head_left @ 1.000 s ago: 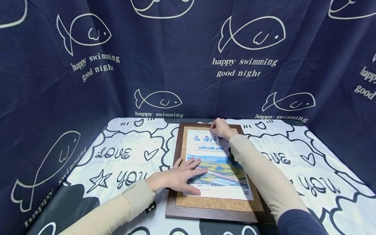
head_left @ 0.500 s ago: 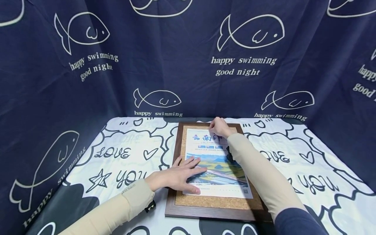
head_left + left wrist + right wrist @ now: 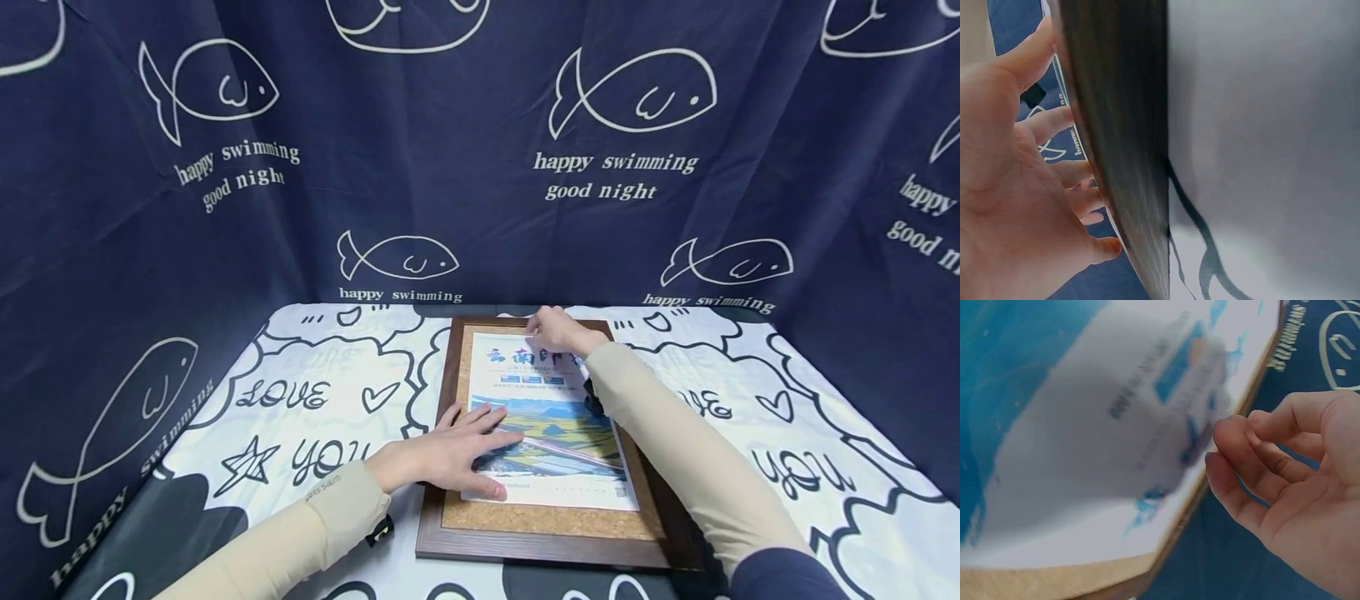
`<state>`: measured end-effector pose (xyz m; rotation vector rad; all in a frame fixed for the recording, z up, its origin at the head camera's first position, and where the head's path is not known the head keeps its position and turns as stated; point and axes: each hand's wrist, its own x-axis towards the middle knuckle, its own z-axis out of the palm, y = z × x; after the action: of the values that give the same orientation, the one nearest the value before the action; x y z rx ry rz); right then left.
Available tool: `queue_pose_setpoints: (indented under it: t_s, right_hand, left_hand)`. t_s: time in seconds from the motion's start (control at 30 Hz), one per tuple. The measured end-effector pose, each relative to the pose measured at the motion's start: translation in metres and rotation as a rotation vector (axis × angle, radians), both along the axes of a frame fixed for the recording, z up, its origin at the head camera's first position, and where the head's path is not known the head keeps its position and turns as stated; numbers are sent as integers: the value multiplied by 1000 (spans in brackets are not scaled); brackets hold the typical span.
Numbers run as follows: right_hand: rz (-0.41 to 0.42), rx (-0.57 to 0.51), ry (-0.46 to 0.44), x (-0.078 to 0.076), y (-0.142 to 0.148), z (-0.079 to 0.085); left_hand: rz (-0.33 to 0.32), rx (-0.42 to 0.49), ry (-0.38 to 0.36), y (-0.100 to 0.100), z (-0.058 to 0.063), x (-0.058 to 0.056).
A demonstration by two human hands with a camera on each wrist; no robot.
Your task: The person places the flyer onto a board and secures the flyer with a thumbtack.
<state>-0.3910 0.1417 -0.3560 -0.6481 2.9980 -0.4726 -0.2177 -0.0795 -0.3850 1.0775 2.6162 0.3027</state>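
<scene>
A poster (image 3: pixel 543 417) with blue lettering and a landscape picture lies on a cork board (image 3: pixel 555 521) in a dark brown wooden frame (image 3: pixel 540 546). My left hand (image 3: pixel 450 458) rests with spread fingers on the poster's left side. In the left wrist view, the fingertips (image 3: pixel 1107 249) reach over the frame's edge. My right hand (image 3: pixel 562 333) is at the poster's top edge, just right of its middle. Its fingers (image 3: pixel 1241 453) are bent, with thumb and fingertips close together at that edge in the right wrist view. I cannot tell whether they pinch something small.
Under the frame is a white cloth (image 3: pixel 315 367) printed with black outlines, hearts and words. A dark blue curtain (image 3: pixel 495 167) with white fish drawings hangs behind and at both sides. A small black device (image 3: pixel 380 531) sits at the left wrist.
The head view has shifted slightly. Both hands stay at nearly the same places on the poster, the left one spread flat and the right one at the top edge.
</scene>
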Motion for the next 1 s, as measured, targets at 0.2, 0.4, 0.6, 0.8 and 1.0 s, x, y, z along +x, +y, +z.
queue_pose_setpoints:
  t_s: [0.2,0.4,0.6,0.8,1.0]
  right_hand:
    - [66,-83,21,13,3,26]
    - [121,-151,100,31,10,48]
    - [186,-193,240,46,18,63]
    - [209,-216,401,61,30,75]
    - [182,-257,545,71,50,87]
  left_hand:
    - [6,-4,20,0,-1,-4]
    - [4,2,12,1,-4,-6]
    - [1,27,-2,0,-4,-8]
    - [36,100,46,-11,6,-16]
    - [183,221,179,-36,24,-32]
